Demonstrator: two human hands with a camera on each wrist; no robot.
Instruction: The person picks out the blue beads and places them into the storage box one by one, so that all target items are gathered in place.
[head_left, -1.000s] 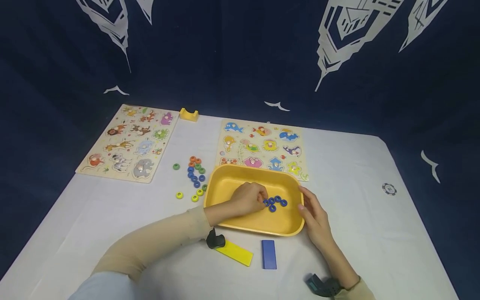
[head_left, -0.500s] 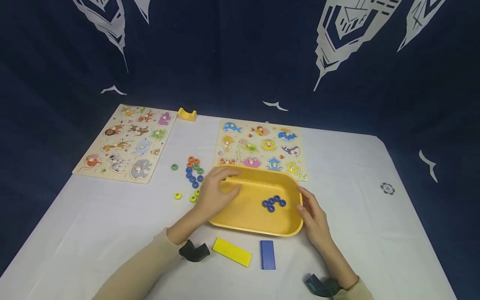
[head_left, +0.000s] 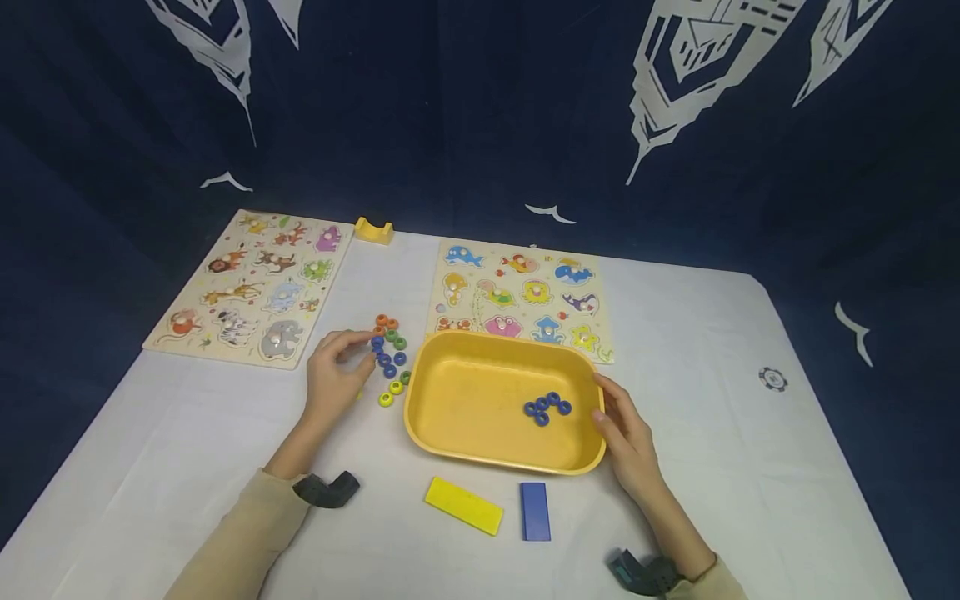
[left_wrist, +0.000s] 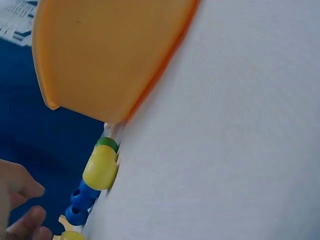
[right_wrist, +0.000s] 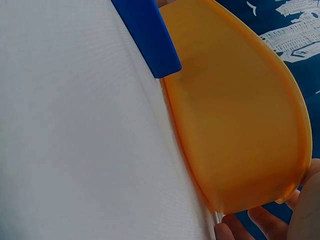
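The loose blue beads (head_left: 390,372) lie on the white table (head_left: 750,483) left of the yellow tray (head_left: 480,417), and the left hand (head_left: 333,383) is at them, its thumb and forefinger apart. In the head view the fingertips overlap the nearest bead, so contact is hard to judge; the left wrist view cuts the hand off at its edge, showing a gap between the digits. More blue beads (head_left: 553,398) sit clustered in the tray's right half; both wrist views show only the tray's outer wall, hiding them. The right hand (head_left: 633,442) grips the tray's right end, thumb at the rim, the other fingers partly concealed behind the wall.

Around the loose blue ones are orange beads (head_left: 393,324), green beads (head_left: 401,343), one just beside the tray, and yellow beads (head_left: 386,400), one nearly covered by the left hand. A yellow block (head_left: 464,506) and a blue block (head_left: 536,512) lie on the tray's near side; the right wrist view crops the blue one. Beyond the tray, a sea-animal board (head_left: 517,292) has part of its near edge covered. Farther left are an animal board (head_left: 247,287) and a small yellow stand (head_left: 373,231). The patterned disc (head_left: 773,379) at right is too small to read.
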